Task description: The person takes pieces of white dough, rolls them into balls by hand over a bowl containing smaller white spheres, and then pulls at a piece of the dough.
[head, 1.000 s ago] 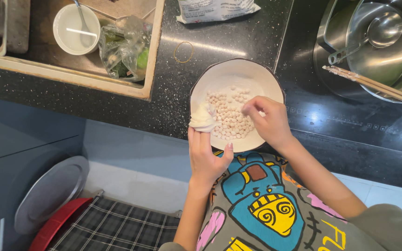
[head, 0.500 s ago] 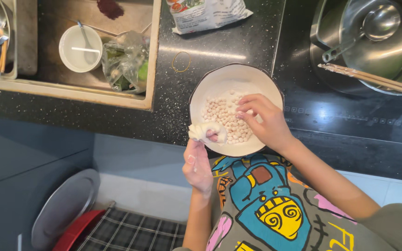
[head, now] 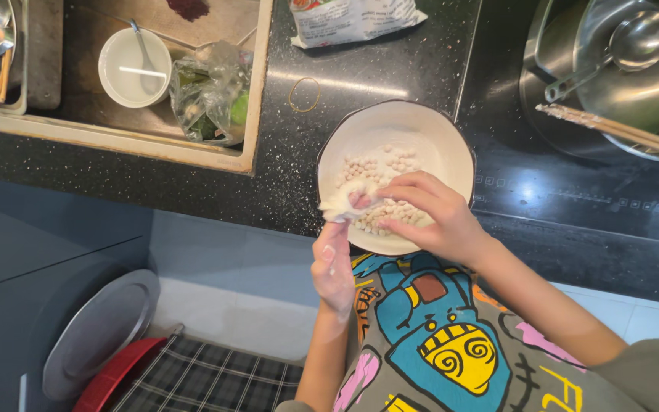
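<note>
Sitting in the sink at left, a white cup [head: 134,67] holds a spoon, beside a plastic bag of greens [head: 212,93]. On the black tabletop [head: 284,175], a white bowl [head: 421,130] holds small pale balls. The left hand [head: 335,263] holds a dough lump [head: 342,204]; the right hand [head: 430,217] pinches it. A steel pot [head: 619,69] is cut off at right.

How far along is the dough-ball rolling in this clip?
Done: many small white balls already lie in the white bowl. In hand: the left hand holds a lump of dough at the bowl's rim, and the right hand pinches at it with its fingers. Left: that lump, which is not yet portioned.
</note>
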